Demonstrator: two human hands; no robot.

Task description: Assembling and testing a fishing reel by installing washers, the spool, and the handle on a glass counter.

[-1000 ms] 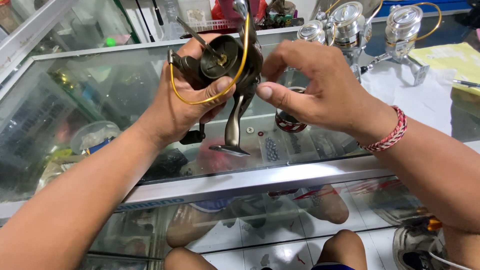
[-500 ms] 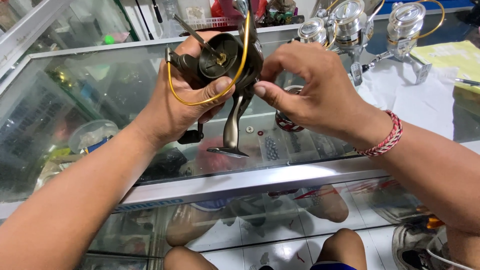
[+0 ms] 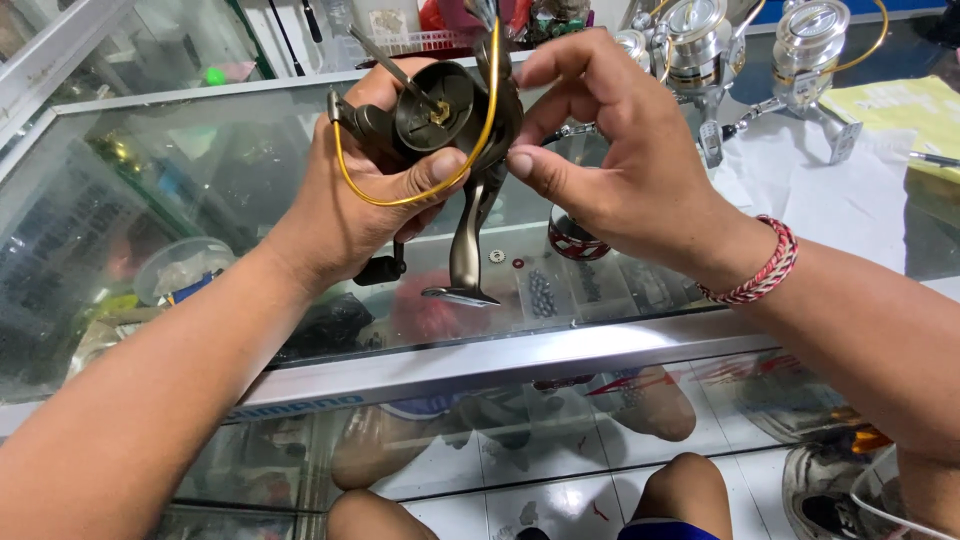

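Spool-less bronze spinning reel [image 3: 450, 130] held above the glass counter [image 3: 500, 350]; left hand [image 3: 355, 200] clenched round its body, thumb on the gold bail wire [image 3: 400, 195]; right hand [image 3: 610, 150] pinching the rotor edge, seemingly mid-servicing; any further handling likely needs fine fingertip control.

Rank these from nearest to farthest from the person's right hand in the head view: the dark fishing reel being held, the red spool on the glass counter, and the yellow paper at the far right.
1. The dark fishing reel: touched by the right hand, at its fingertips.
2. The red spool: on the glass counter, just below the hand.
3. The yellow paper: off at the right edge.
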